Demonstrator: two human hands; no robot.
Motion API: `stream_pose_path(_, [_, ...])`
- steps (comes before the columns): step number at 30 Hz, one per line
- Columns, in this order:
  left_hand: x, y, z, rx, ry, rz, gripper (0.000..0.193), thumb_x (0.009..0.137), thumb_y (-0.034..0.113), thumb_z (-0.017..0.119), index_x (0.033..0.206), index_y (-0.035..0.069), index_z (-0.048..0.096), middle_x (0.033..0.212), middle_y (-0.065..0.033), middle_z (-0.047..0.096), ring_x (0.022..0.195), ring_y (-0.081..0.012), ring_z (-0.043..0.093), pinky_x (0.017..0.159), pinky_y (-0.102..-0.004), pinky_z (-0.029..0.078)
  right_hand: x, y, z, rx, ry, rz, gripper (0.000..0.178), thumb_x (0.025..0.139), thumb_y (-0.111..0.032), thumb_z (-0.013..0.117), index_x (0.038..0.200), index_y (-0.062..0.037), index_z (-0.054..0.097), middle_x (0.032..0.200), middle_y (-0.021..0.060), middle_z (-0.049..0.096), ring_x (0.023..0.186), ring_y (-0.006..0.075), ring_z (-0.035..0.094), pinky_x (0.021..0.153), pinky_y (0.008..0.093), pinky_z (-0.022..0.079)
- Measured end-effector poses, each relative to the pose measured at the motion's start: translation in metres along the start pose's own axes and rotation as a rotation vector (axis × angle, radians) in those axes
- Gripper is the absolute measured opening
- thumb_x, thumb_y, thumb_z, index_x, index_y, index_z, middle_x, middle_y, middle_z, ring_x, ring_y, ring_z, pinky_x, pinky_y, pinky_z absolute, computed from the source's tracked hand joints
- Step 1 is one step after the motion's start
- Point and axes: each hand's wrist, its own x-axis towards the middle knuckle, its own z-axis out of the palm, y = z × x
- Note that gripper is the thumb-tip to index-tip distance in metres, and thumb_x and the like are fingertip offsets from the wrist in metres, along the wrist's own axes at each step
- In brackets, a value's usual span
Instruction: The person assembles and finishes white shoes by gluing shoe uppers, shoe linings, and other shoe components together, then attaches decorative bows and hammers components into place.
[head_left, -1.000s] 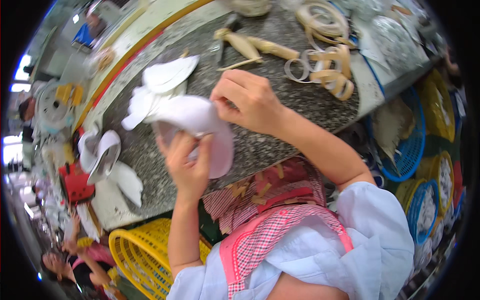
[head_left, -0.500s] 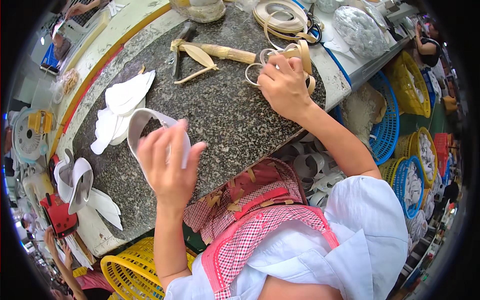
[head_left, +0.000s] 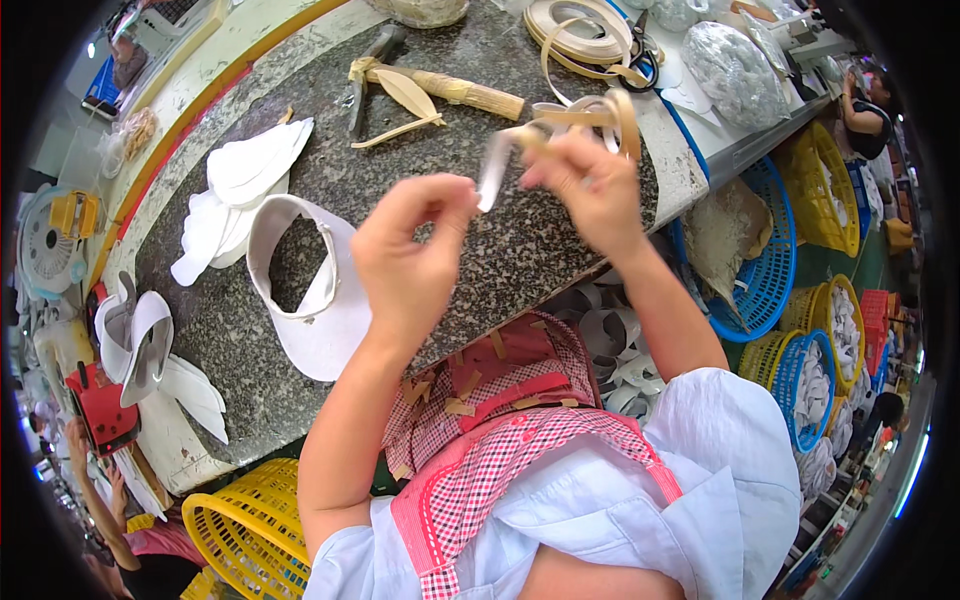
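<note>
Above the speckled stone slab (head_left: 290,400), a short pale strip of tape (head_left: 492,172) stretches between my two hands, blurred by motion. My left hand (head_left: 412,245) pinches its lower end with thumb and fingertip. At its upper end, my right hand (head_left: 598,190) has its fingers closed on the strip, though they are smeared. Left of my left hand, a white curved shoe-upper piece (head_left: 335,340) with an open loop rests on the slab, touched by neither hand. Loose loops of tan tape (head_left: 628,125) lie just behind my right hand.
A hammer (head_left: 455,90) with a wrapped handle lies at the back, beside rolled tape (head_left: 570,30) and scissors (head_left: 642,65). White cut pieces (head_left: 250,170) and folded uppers (head_left: 150,335) occupy the left. Baskets (head_left: 760,290) stand right; a yellow basket (head_left: 250,520) stands lower left.
My left hand has let go of the white upper and moved right to the strip. My right hand has come away from the tape loops with the strip.
</note>
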Motion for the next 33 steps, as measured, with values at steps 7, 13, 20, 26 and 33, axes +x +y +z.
stream_pose_path(7, [-0.001, 0.005, -0.023, -0.624, 0.229, -0.517, 0.009, 0.079, 0.003, 0.062, 0.087, 0.0, 0.059, 0.078, -0.0042, 0.062, 0.071, -0.0084, 0.058, 0.064, -0.021, 0.049, 0.0, -0.037, 0.033, -0.571, 0.024, -0.665, 0.045, 0.068, -0.028, 0.069, 0.109, -0.0139, 0.055, 0.102, 0.0023, 0.059, 0.113, 0.0211, 0.041, 0.093, 0.0435, 0.022])
stream_pose_path(13, [-0.009, 0.008, -0.036, -0.374, 0.178, -0.352, 0.017, 0.078, 0.005, 0.064, 0.094, 0.001, 0.06, 0.085, -0.0051, 0.062, 0.077, -0.0121, 0.058, 0.067, -0.0237, 0.048, 0.005, -0.024, 0.044, -0.236, -0.212, -0.472, 0.011, 0.069, -0.023, 0.068, 0.074, -0.0145, 0.063, 0.068, -0.0038, 0.057, 0.081, 0.0151, 0.053, 0.09, 0.0469, 0.023])
stream_pose_path(20, [0.0, 0.017, -0.061, 0.567, -0.285, 0.239, 0.018, 0.069, 0.007, 0.064, 0.088, 0.007, 0.064, 0.078, -0.0055, 0.055, 0.077, -0.0236, 0.05, 0.068, -0.0324, 0.042, 0.009, -0.028, 0.043, -0.399, -0.261, -0.632, 0.01, 0.071, -0.023, 0.065, 0.071, -0.0139, 0.06, 0.064, -0.0055, 0.054, 0.081, 0.0147, 0.052, 0.091, 0.0474, 0.023])
stream_pose_path(26, [0.007, 0.018, -0.05, 0.605, -0.328, 0.349, 0.01, 0.065, 0.009, 0.064, 0.073, 0.006, 0.061, 0.069, -0.0056, 0.053, 0.071, -0.0221, 0.05, 0.064, -0.0334, 0.042, 0.01, -0.027, 0.04, -0.522, -0.137, -0.749, 0.013, 0.068, -0.022, 0.063, 0.063, -0.0129, 0.056, 0.062, -0.0035, 0.054, 0.077, 0.0152, 0.052, 0.09, 0.0487, 0.025])
stream_pose_path(33, [0.006, -0.016, -0.072, -0.157, 0.293, -0.45, 0.008, 0.079, 0.004, 0.056, 0.081, -0.001, 0.063, 0.069, 0.0004, 0.055, 0.06, -0.005, 0.042, 0.052, -0.0178, 0.03, 0.013, -0.013, 0.075, -0.348, 0.309, -1.266, 0.01, 0.07, -0.011, 0.059, 0.064, -0.009, 0.052, 0.055, -0.0042, 0.038, 0.064, 0.0154, 0.048, 0.082, 0.0424, 0.037])
